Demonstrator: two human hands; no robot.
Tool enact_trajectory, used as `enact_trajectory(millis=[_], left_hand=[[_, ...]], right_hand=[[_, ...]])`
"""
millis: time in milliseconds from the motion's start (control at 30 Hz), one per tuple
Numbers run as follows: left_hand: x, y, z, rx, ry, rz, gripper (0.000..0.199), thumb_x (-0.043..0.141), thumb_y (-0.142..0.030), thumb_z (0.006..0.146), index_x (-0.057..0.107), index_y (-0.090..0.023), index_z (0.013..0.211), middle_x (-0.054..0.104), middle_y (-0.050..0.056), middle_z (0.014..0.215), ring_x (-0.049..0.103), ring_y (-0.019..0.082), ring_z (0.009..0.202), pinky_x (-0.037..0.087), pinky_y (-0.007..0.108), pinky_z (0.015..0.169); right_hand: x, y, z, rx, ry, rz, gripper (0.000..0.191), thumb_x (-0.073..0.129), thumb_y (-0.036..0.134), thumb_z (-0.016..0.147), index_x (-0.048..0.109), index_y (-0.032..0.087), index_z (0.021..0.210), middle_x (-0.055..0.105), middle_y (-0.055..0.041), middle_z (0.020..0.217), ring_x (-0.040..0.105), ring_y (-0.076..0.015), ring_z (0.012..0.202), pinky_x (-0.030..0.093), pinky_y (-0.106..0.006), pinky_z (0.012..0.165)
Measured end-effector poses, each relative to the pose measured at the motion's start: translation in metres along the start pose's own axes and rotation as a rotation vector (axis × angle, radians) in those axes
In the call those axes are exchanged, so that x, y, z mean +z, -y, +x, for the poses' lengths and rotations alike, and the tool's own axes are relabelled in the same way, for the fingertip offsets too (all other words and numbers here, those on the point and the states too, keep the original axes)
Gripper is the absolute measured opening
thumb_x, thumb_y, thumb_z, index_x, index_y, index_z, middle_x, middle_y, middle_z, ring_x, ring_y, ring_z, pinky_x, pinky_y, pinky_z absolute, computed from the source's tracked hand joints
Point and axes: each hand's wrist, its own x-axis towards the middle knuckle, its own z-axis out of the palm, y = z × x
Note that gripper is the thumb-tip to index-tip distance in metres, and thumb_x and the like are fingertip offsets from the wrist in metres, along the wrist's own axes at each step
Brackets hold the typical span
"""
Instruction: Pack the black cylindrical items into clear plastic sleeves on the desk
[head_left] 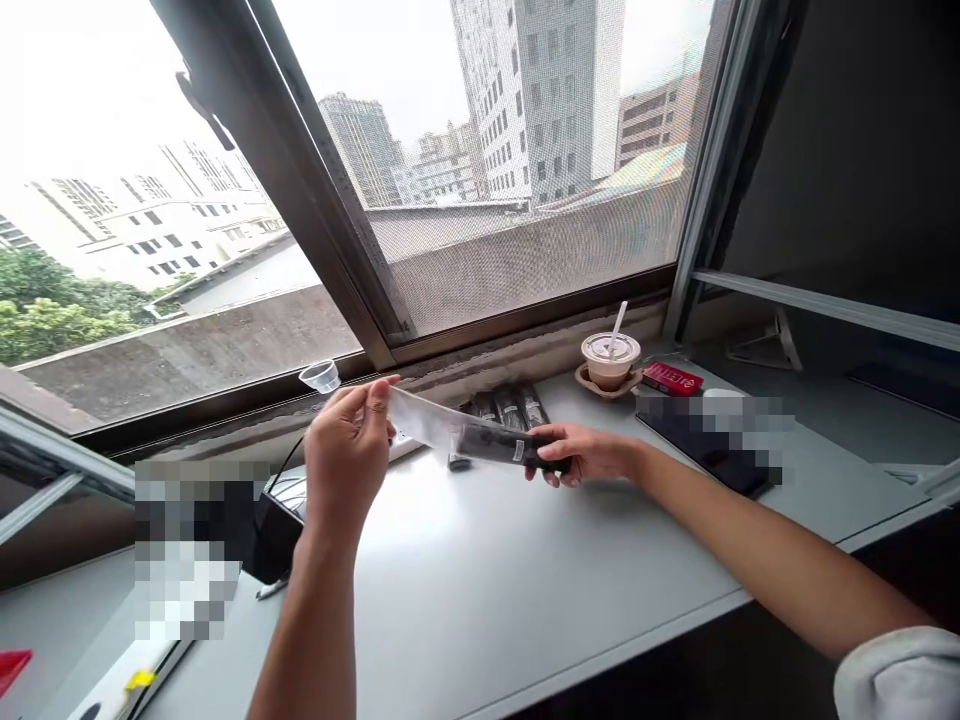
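Steadily, through my remote view, I have the left hand pinched closed on the pale, empty-looking end of a clear plastic sleeve, while the right hand grips its other end, thumb on top, around the dark item inside. I see the sleeve stretched between both hands above the grey table, sloping down toward the right, a small white label near the right fingers. Just behind it, I make out several dark wrapped packets lying side by side near the window. Farther right stand a lidded drink cup in a cardboard holder and, beside it, a red packet
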Motion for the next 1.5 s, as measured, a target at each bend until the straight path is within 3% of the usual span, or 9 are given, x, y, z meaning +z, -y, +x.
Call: enact_trajectory(millis=[133,267,433,567,733,967,1167,1300,1500], left_hand=[[0.007,0.007,-0.013,0.374,-0.097,0.326,0.068,0.078,-0.055,0.084,0.061,-0.025,0.143,0.052,0.015,0.149,0.041,0.043,0.144,0.028,0.062,0.122],[0.050,0.014,-0.037,0.717,0.416,0.334,0.085,0.084,-0.037,0.081,0.044,-0.031,0.155,0.052,0.011,0.154,0.044,0.038,0.144,0.023,0.061,0.126],[0.082,0.040,-0.055,0.524,0.633,0.374,0.054,0.069,-0.025,0.091,0.058,-0.026,0.144,0.072,0.011,0.125,0.071,0.031,0.102,0.055,0.043,0.091],[0.076,0.054,-0.059,0.408,0.679,0.333,0.047,0.065,-0.034,0.094,0.062,-0.029,0.141,0.073,0.009,0.120,0.072,0.030,0.100,0.054,0.037,0.082],[0.074,0.049,-0.069,0.293,0.771,0.244,0.049,0.067,-0.042,0.093,0.063,-0.032,0.141,0.075,0.006,0.113,0.072,0.028,0.096,0.054,0.037,0.082],[0.085,0.029,-0.086,0.318,0.912,0.089,0.066,0.078,-0.045,0.084,0.057,-0.036,0.146,0.075,0.005,0.118,0.072,0.028,0.102,0.053,0.036,0.087],[0.094,0.023,-0.092,0.413,0.884,0.082,0.062,0.077,-0.045,0.086,0.059,-0.033,0.144,0.075,0.006,0.109,0.072,0.027,0.095,0.053,0.036,0.083],[0.093,0.020,-0.091,0.488,0.834,0.080,0.072,0.078,-0.059,0.082,0.059,-0.028,0.145,0.073,0.011,0.118,0.070,0.031,0.100,0.055,0.040,0.084],[0.092,0.020,-0.086,0.697,0.430,0.090,0.037,0.062,-0.035,0.100,0.062,-0.029,0.136,0.067,0.011,0.130,0.059,0.031,0.121,0.048,0.048,0.102]], right_hand=[[0.004,0.004,-0.001,0.012,-0.064,-0.119,0.047,0.090,0.037,0.074,0.070,0.015,0.111,0.078,-0.0110,0.100,0.063,-0.0099,0.061,0.037,-0.018,0.045],[0.002,0.007,-0.002,-0.006,-0.040,-0.203,0.051,0.088,0.039,0.077,0.067,0.013,0.116,0.078,-0.0134,0.102,0.065,-0.0107,0.063,0.040,-0.019,0.049],[-0.004,0.014,-0.007,-0.048,-0.211,-0.434,0.049,0.091,0.041,0.071,0.064,0.013,0.101,0.079,-0.0111,0.089,0.073,-0.0183,0.069,0.051,-0.024,0.057],[-0.013,0.022,-0.009,-0.241,-0.373,-0.560,0.042,0.091,0.043,0.068,0.070,0.013,0.088,0.074,-0.0051,0.072,0.068,-0.0184,0.068,0.050,-0.027,0.059],[-0.012,0.024,-0.005,-0.607,-0.578,-0.402,0.042,0.081,0.056,0.079,0.070,0.017,0.092,0.073,-0.0055,0.089,0.069,-0.0210,0.081,0.056,-0.033,0.073],[0.009,0.007,0.009,-0.696,-0.525,-0.417,0.044,0.071,0.061,0.089,0.060,0.024,0.110,0.075,-0.0053,0.098,0.073,-0.0246,0.096,0.058,-0.042,0.091],[0.001,-0.020,0.019,-0.477,-0.351,-0.630,0.044,0.075,0.047,0.088,0.054,0.024,0.120,0.075,-0.0037,0.102,0.070,-0.0218,0.095,0.054,-0.034,0.085],[-0.002,-0.023,0.015,-0.397,-0.395,-0.844,0.033,0.078,0.039,0.085,0.061,0.021,0.106,0.073,-0.0001,0.089,0.067,-0.0195,0.084,0.050,-0.030,0.076],[0.009,-0.013,0.011,-0.428,-0.444,-0.726,0.039,0.083,0.047,0.081,0.073,0.018,0.104,0.075,-0.0029,0.085,0.071,-0.0213,0.080,0.053,-0.031,0.071]])
